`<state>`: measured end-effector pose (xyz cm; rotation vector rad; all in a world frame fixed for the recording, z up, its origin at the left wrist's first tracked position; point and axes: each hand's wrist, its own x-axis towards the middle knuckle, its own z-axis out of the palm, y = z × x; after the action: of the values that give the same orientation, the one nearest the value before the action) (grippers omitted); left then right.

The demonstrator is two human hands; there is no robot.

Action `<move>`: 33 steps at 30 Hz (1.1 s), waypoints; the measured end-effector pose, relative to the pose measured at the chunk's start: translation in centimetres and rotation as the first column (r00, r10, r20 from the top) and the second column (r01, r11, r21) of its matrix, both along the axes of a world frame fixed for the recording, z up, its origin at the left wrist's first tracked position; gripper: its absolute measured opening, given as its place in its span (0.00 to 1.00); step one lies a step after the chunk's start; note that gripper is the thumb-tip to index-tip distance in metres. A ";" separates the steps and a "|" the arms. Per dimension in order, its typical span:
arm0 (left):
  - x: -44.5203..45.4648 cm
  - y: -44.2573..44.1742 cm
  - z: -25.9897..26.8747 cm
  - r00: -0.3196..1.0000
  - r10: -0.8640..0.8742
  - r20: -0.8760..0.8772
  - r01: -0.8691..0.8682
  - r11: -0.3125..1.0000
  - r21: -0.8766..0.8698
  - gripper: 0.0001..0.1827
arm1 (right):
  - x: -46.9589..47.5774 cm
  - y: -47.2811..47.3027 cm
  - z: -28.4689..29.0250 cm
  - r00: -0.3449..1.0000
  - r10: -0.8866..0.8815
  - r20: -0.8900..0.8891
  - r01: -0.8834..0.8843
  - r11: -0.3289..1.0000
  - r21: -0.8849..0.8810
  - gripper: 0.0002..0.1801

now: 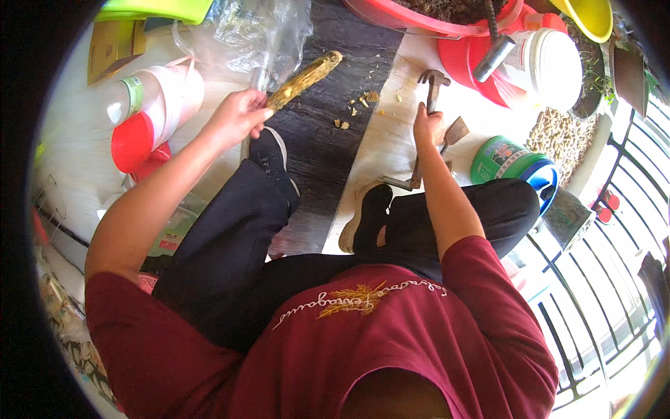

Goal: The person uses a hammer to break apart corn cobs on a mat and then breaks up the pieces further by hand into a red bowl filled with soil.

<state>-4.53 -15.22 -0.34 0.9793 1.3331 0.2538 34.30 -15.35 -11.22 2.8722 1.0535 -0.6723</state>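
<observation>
My left hand grips one end of a rough, yellow-brown piece of wood, which slants up and away over the dark floor strip. In my right hand is a claw hammer, held by the shaft close below its metal head. The hammer is low over the pale floor, apart from the wood. Beside and partly behind my right hand lie a flat-bladed tool and an angled metal tool. My hand and forearm hide parts of both. Small pale chips are scattered on the dark strip between my hands.
Ahead stands a red basin of soil. At the right are a white lidded bucket, a green tub, peanut-like pieces and a black railing. Clear plastic sheeting and a plastic jar lie at the left.
</observation>
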 end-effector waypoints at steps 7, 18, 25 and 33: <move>0.0 -1.9 7.3 0.949 0.177 0.259 -0.140 0.978 -0.155 0.12 | 1.3 -0.8 -2.1 1.000 0.007 -0.026 -0.006 0.998 0.058 0.25; 3.1 2.8 10.0 0.868 0.140 0.477 -0.089 0.988 -0.128 0.12 | -1.6 -0.7 1.2 0.774 0.518 -0.363 -0.395 0.844 0.362 0.18; 3.3 10.1 17.9 0.947 -0.047 0.319 -0.063 0.943 0.327 0.11 | -6.2 10.2 29.1 0.378 0.566 -0.732 -0.044 0.801 0.597 0.25; 7.2 21.0 17.2 0.875 -0.227 -0.429 0.485 0.375 0.790 0.13 | -3.2 20.4 29.6 0.286 0.645 -0.708 -0.017 0.742 0.670 0.20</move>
<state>2.71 5.78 16.88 2.2673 1.1186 0.5304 31.14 5.06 18.33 2.1354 2.2303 -2.4707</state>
